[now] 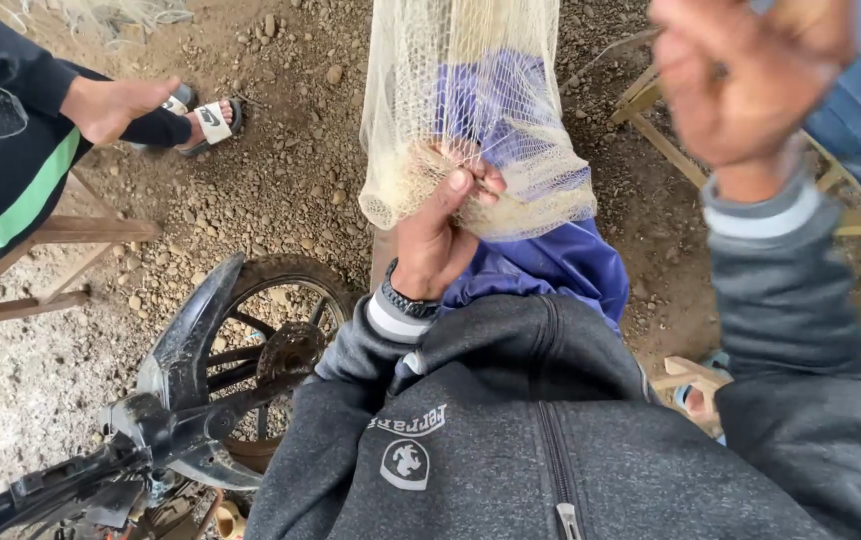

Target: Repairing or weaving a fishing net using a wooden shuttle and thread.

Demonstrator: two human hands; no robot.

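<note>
1. Left hand (441,235) was closed on a bunch of cream fishing net (471,110), fingers pinching the mesh at its lower edge; a dark watch sat on that wrist w/ a grey striped cuff below.
2. Net hung down from above the left hand and draped over a blue-purple cloth (551,265), which lay just beyond and right of that hand, on the person's lap.
3. Right hand (751,80) was raised up & well right of the net, badly blurred; fingers looked curled, but can't tell if it gripped anything.
4. Person wore a dark grey zip hoodie (541,440), filling the view below both hands.
5. Left of the left hand, lower down: a muddy motorbike wheel (276,340) w/ black mudguard, on gravelly dirt ground (281,170).
6. Far left, well apart from the hands: another person's hand (111,105), dark sleeve, green-striped trousers, a foot in a black-white sandal (209,118), by a wooden frame (61,250).
7. Behind the right hand: another wooden frame (666,130).
</note>
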